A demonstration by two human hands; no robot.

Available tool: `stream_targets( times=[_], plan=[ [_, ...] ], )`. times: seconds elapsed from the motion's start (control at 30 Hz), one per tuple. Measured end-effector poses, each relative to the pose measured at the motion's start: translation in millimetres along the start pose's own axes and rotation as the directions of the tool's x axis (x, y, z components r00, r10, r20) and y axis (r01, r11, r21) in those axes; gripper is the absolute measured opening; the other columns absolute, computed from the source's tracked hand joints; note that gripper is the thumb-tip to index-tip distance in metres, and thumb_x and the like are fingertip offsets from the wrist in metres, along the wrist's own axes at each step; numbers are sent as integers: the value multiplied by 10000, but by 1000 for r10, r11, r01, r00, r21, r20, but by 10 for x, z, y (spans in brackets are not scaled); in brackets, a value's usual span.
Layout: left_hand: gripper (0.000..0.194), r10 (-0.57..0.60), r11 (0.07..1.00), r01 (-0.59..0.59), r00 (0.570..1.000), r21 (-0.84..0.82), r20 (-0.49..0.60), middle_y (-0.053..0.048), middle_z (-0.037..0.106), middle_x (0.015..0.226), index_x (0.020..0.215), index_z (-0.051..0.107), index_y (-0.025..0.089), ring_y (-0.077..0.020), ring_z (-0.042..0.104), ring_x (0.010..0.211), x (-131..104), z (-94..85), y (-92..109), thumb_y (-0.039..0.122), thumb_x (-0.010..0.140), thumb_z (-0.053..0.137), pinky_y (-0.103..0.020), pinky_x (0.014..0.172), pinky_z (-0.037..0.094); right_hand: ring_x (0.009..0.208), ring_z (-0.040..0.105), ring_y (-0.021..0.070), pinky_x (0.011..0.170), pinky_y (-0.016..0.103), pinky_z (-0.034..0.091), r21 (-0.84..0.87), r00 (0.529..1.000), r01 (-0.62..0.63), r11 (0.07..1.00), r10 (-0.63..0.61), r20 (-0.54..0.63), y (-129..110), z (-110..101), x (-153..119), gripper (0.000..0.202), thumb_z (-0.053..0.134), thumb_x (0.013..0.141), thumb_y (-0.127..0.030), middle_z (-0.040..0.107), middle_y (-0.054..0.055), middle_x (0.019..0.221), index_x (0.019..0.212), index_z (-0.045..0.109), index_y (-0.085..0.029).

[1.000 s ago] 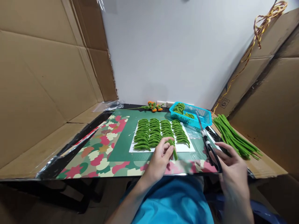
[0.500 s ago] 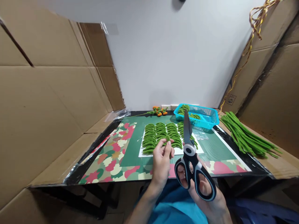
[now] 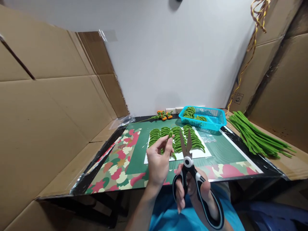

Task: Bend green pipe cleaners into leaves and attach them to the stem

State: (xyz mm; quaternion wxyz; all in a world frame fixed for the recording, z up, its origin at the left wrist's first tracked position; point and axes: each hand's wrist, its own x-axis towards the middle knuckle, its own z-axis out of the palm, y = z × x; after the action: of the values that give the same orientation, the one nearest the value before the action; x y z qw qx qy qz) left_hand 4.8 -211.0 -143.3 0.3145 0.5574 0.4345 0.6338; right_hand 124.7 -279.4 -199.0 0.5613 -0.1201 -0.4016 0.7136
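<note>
My left hand pinches a short fuzzy green piece between thumb and fingertips, above a white sheet. Fingers and thumb of my right hand pass through the handles of black-and-grey scissors, whose blades point up and stand apart, just right of my left hand. Curved green fuzzy pieces lie in columns on the sheet; my left hand hides some of them. Another green piece shows below my left fingertips.
A blue basket holding green pieces stands at the back right. Long green stems lie at the right. Orange-and-green flowers lie at the back. Cardboard walls flank the table.
The scissor blades have opened and dropped lower, nearer my left hand. My left hand has moved slightly left and up with the green piece. The view has shifted a little.
</note>
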Motion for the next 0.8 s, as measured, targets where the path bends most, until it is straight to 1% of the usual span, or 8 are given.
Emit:
stream_targets(
  times=[0.07,0.13,0.27,0.4,0.5,0.6,0.7,0.8],
  plan=[
    [279,32,999,-32,999,36,-1,-3,693,708,1020,801,166,-126,633,650,18,-1,37,431,966,731,-214,649,533,489,561,143,498,318,593,-5,998,-48,999,48,34,-6,16,8,807,717,715,-900,590,-14,682,1121,607,-211],
    [264,63,995,-62,998,78,-9,-15,726,748,1016,804,173,-140,677,694,27,0,73,419,979,717,-219,683,554,483,561,139,532,335,610,-24,996,-63,998,64,57,-20,47,8,790,723,720,-892,592,-18,685,1106,601,-213],
    [274,70,991,-70,998,110,4,-43,786,863,1051,805,184,-163,725,761,23,8,97,429,996,694,-233,709,581,504,571,139,568,337,618,-21,999,-27,999,28,41,-9,104,7,730,723,757,-865,600,-13,700,1069,596,-218],
    [282,57,993,-59,998,98,25,-69,819,1030,1091,810,186,-188,764,874,-3,27,29,425,1003,690,-261,806,613,477,569,143,522,317,601,-4,1000,-4,1000,4,25,31,128,16,686,702,809,-837,603,-16,656,1073,594,-213],
    [264,107,990,-110,993,85,43,-60,821,1011,1107,817,190,-188,769,895,-21,31,-37,397,1014,684,-255,817,610,473,587,162,490,312,586,-16,1000,27,1000,-27,12,32,138,21,633,684,856,-800,601,-14,642,1082,599,-215],
    [196,192,976,-196,980,93,58,-43,809,1005,1099,824,209,-173,757,918,-21,16,-69,336,1005,708,-236,823,591,499,599,173,485,303,568,-57,998,54,997,-55,-7,7,122,22,590,685,881,-765,614,-1,658,1090,611,-218],
    [140,283,952,-295,950,85,130,-33,786,978,1062,834,224,-156,732,902,-15,-5,-75,267,997,717,-223,799,573,517,576,157,497,286,539,-127,997,60,990,-65,-42,-29,77,16,599,728,864,-743,631,2,694,1130,614,-218],
    [146,301,951,-309,928,4,218,-51,785,989,1049,843,231,-170,733,905,-30,-9,-86,234,1002,705,-246,786,581,547,560,143,527,264,493,-252,991,73,965,-98,-87,-72,40,-2,616,759,851,-722,636,2,714,1157,622,-205]
  ],
)
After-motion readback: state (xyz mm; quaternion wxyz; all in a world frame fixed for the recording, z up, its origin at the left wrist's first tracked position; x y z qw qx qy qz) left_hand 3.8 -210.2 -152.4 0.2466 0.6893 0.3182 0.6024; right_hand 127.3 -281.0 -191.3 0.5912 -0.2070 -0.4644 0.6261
